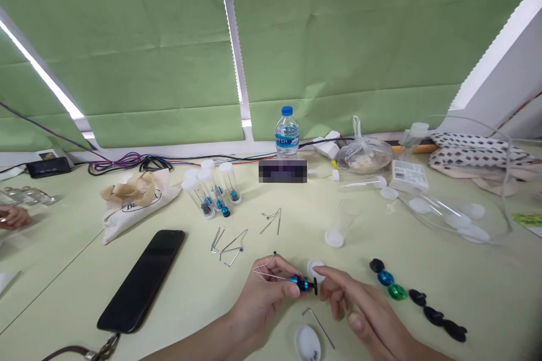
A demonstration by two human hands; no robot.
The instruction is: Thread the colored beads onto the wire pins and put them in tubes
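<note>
My left hand [275,287] pinches a small blue-and-black cylindrical part [301,282] between thumb and fingers. A black disc caps its right end, and a thin pale line or wire runs from it across my fingers. Close to that disc is my right hand [359,304], its index finger stretched out and the other fingers loosely bent, with nothing visibly held. Whether its fingertips touch the part I cannot tell. Behind the hands lies a white cap [315,269]. Below them are an L-shaped hex key [319,327] and a white lid [308,343] with small dark bits in it.
Black, blue and green round parts [397,292] form a row at right. Several hex keys [231,248], clear tubes [212,192] with blue parts, a phone [141,282], a cloth pouch [144,203] and a water bottle [287,132] stand around. Another person's hand [14,217] shows at far left.
</note>
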